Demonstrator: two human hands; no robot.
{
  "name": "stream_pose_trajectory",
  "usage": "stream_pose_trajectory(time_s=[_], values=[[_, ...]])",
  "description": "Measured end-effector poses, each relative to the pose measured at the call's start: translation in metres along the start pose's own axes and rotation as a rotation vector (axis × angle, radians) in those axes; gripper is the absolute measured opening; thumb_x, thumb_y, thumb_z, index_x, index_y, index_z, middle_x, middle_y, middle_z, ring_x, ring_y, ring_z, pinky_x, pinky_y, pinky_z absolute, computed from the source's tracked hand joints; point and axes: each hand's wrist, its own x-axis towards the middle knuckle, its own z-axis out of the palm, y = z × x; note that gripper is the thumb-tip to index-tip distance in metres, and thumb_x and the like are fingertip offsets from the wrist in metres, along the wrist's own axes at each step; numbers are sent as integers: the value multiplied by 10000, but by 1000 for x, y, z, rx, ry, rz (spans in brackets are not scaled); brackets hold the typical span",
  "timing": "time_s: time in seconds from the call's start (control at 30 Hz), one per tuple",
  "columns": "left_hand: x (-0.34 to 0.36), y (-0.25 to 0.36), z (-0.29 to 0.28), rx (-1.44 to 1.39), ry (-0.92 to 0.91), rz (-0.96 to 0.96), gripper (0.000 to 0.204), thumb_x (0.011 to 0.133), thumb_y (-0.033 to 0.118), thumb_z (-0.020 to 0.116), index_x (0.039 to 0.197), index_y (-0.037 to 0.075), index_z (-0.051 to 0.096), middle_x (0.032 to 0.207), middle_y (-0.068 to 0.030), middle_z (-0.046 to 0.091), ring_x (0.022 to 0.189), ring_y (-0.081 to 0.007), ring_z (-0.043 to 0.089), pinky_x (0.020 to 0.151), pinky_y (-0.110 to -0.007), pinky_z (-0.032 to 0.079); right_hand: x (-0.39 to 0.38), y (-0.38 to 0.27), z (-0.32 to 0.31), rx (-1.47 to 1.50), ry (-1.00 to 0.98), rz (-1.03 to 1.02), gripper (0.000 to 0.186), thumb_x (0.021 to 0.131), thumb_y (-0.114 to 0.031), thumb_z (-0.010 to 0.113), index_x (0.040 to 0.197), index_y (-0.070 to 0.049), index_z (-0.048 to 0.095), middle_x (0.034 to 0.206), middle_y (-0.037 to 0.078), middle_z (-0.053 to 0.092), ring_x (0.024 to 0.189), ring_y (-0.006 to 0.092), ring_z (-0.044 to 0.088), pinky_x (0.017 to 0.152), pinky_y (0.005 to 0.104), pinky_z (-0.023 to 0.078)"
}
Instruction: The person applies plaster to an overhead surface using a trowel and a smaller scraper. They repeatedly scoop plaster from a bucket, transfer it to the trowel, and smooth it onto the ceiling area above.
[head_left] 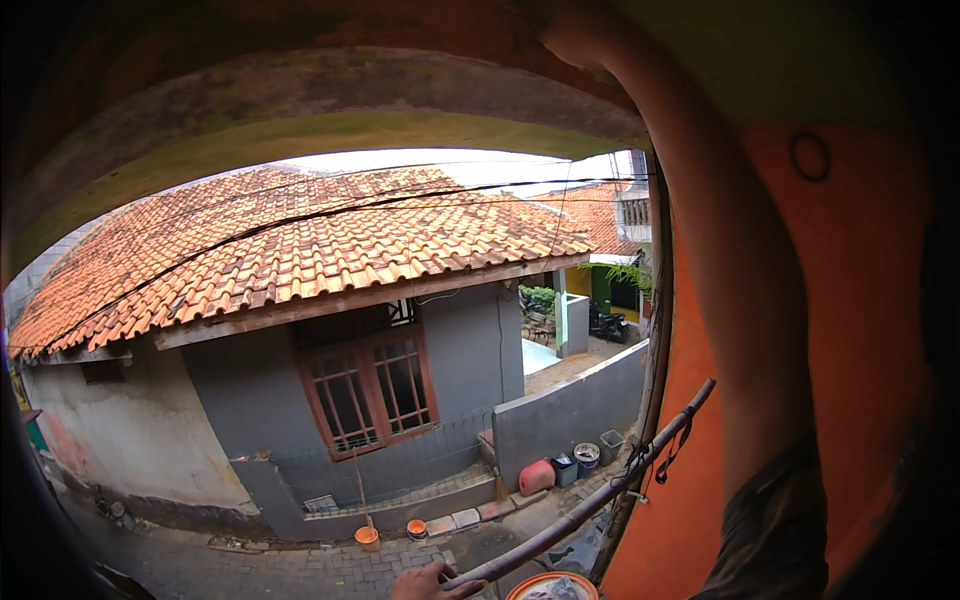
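At the lower edge, my left hand (430,581) is closed round the near end of a bamboo pole (570,515). The pole slants up to the right, with dark cord tied near its far end. My right arm reaches up along the orange wall, and my right hand (578,42) is against the dark underside of the beam (400,85) overhead. Shadow hides its fingers and anything in them. Beside the pole, at the bottom, is an orange-rimmed bucket (553,578) with pale, greyish contents.
An orange wall (690,480) stands close on my right. Below lies a paved lane (300,570) with two orange buckets, one with a stick in it (367,539). Across it is a grey house with a tiled roof (300,230). Black cables (330,207) cross the opening.
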Motion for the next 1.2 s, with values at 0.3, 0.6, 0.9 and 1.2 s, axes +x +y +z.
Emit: stream_pose_trajectory(time_s=[0.3, 0.6, 0.9, 1.2], values=[[-2, -3, 0, 36, -4, -11, 619, 743, 584, 751, 934, 2, 670, 801, -181, 678, 747, -314, 660, 654, -403, 505, -26, 13, -52, 27, -252, -162, 272, 872, -174, 567, 858, 68, 691, 843, 310, 667, 778, 347, 697, 682, 442, 535], [7, -3, 2, 45, 29, 110, 566, 749, 558, 753, 819, 0, 686, 741, -178, 655, 697, -292, 653, 614, -400, 496, -7, 50, 51, -140, 415, -535, 278, 881, -192, 583, 790, 54, 674, 705, 212, 648, 655, 332, 668, 668, 454, 540], [-4, 6, -2, 19, 52, 84, 571, 735, 565, 752, 777, -1, 691, 728, -180, 668, 690, -294, 657, 620, -396, 500, -99, 40, 18, 171, 112, -308, 215, 886, -201, 640, 872, 1, 712, 744, 178, 666, 706, 318, 673, 706, 430, 542], [-7, 1, 3, -10, 111, 112, 517, 742, 521, 760, 782, 10, 694, 717, -168, 672, 686, -282, 662, 613, -387, 506, -70, 31, 29, 37, 181, -298, 194, 877, -195, 624, 935, -43, 732, 786, 174, 687, 747, 285, 687, 769, 414, 548]])
